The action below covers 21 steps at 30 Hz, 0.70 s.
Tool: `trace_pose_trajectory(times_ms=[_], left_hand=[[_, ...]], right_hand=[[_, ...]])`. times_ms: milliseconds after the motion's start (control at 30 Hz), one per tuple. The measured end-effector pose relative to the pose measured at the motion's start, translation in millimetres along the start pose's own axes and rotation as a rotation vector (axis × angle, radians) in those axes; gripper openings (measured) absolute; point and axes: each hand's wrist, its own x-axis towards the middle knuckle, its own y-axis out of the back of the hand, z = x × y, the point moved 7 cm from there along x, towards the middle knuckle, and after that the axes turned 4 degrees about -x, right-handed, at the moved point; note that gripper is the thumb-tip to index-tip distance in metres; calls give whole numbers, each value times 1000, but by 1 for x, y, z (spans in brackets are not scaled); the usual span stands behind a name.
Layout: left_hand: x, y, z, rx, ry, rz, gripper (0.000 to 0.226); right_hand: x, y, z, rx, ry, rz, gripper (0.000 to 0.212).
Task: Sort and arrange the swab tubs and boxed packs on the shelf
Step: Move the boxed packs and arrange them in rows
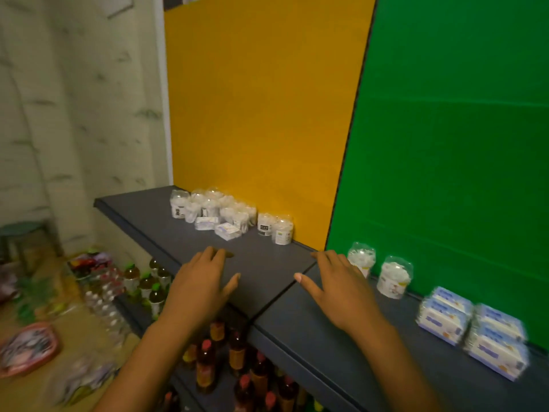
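Two bare hands are over the dark grey shelf [267, 281], both flat with fingers spread and holding nothing: the left hand [202, 286] and the right hand [338, 292]. Clear plastic swab tubs [219, 208] and small white boxed packs [227, 231] are clustered against the yellow back panel [261, 114]. Two more clear tubs [378, 270] stand before the green panel [460, 144].

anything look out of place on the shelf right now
Yes. Two small white boxed packs lie askew in front of the cluster of clear plastic swab tubs by the yellow panel, angled differently instead of lined up. Two more clear swab tubs stand apart by the green panel. Both hands are empty.
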Motion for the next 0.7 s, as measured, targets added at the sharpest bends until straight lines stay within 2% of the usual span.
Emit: trace_pose_trajectory(times_ms=[333,700], left_hand=[[30,25,-140,-21,49,12,50],[77,2,-226,-71,-32,-43,50]], right_hand=[[81,-30,-110,27,10,30,68],[140,-70,-158,64,-111,30,64]])
